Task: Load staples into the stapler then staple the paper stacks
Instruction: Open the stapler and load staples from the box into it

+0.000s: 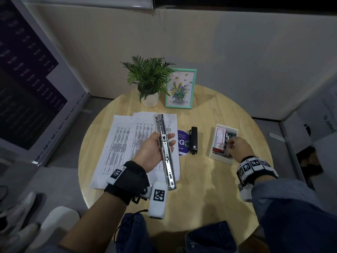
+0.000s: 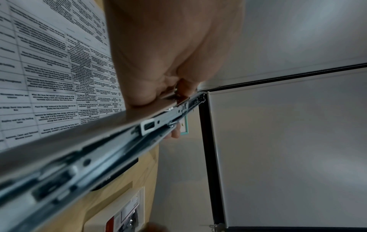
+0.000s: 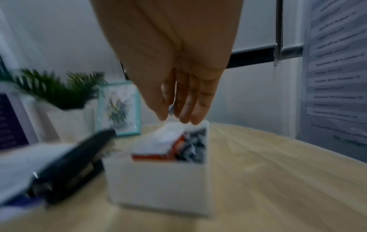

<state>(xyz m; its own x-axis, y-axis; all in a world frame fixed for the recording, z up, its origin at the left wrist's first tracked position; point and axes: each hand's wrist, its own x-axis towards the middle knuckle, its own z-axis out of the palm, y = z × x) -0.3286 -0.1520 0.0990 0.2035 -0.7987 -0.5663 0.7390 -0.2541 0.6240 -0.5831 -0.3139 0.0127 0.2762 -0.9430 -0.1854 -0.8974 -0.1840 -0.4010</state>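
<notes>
My left hand point(image 1: 164, 137) grips a long silver stapler point(image 1: 168, 167) that is opened out flat, channel side up, above the paper stacks point(image 1: 124, 143). The left wrist view shows the stapler point(image 2: 99, 153) running diagonally under my fingers point(image 2: 174, 133). My right hand point(image 1: 230, 144) reaches into a white box point(image 1: 219, 158) that holds a red-and-white staple box point(image 1: 219, 137). In the right wrist view my right hand point(image 3: 174, 116) pinches a small silvery piece, apparently a strip of staples point(image 3: 171, 108), just above the white box point(image 3: 158, 185).
A black stapler point(image 1: 193, 140) lies between the papers and the white box, beside a round purple sticker point(image 1: 183, 141). A potted plant point(image 1: 148, 79) and a teal picture frame point(image 1: 180, 88) stand at the back of the round wooden table point(image 1: 209, 198).
</notes>
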